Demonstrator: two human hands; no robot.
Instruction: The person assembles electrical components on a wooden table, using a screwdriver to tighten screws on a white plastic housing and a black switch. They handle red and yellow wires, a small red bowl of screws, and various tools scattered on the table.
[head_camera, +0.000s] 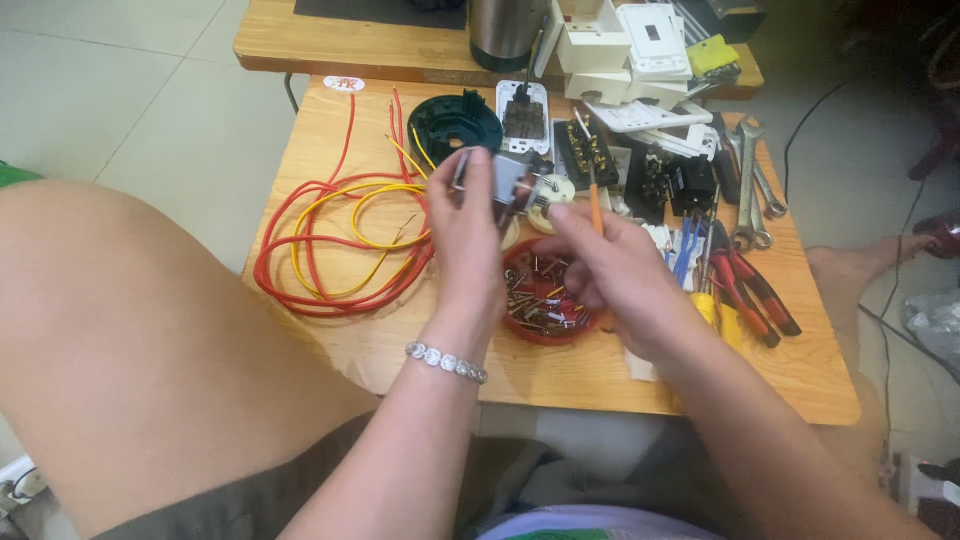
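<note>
My left hand (466, 240), a bracelet at its wrist, holds up a small grey electrical part (508, 180) above the wooden table (340, 340). My right hand (610, 275) grips an orange-handled screwdriver (592, 195) whose thin shaft points up beside that part. Just under both hands sits a red dish of small screws (540, 295). A round cream piece (552, 192) lies right behind the held part.
Coiled red and yellow wires (335, 235) lie to the left. A dark green round housing (455, 122), switch plates and black modules (585, 150) sit at the back. Wrenches (752, 180) and red-handled pliers (750, 290) lie at the right. My bare knee (130, 340) fills the lower left.
</note>
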